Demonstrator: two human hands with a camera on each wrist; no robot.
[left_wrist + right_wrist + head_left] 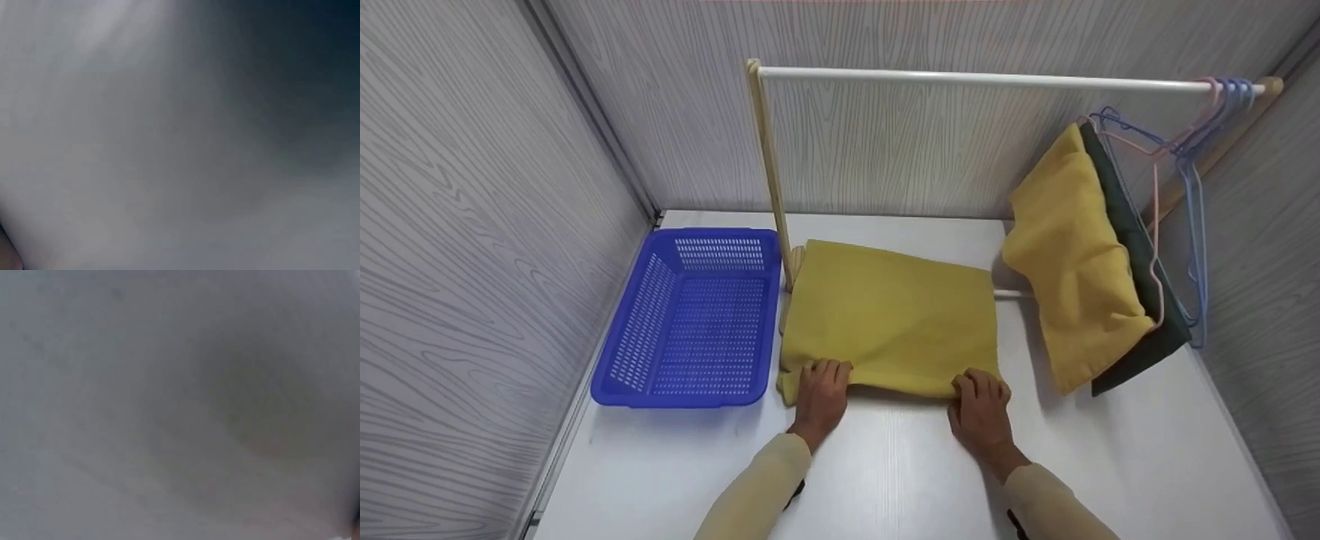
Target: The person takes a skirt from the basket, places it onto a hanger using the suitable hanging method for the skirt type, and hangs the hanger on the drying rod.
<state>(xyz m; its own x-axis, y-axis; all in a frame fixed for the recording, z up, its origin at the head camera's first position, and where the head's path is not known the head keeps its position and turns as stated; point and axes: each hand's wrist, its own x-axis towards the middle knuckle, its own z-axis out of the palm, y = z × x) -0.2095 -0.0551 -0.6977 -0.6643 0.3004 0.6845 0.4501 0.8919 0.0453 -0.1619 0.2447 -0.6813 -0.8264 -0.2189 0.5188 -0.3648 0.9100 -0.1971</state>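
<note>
A mustard-yellow cloth (896,315) lies spread on the white table, roughly rectangular, with a soft fold along its near edge. My left hand (823,394) grips that near edge toward the left corner, fingers curled over the fabric. At the near right corner, my right hand (982,412) holds the edge in the same way, thumb tucked toward the underside. Between the hands the edge sags slightly toward the table. Both wrist views show only a blurred pale surface with a dark shadow.
A blue perforated basket (709,337) stands left of the cloth. Behind is a rack with a white rail (982,77) and wooden post (769,165). At right hang an orange-yellow cloth (1080,262), a dark green cloth (1140,352) and blue hangers (1200,255).
</note>
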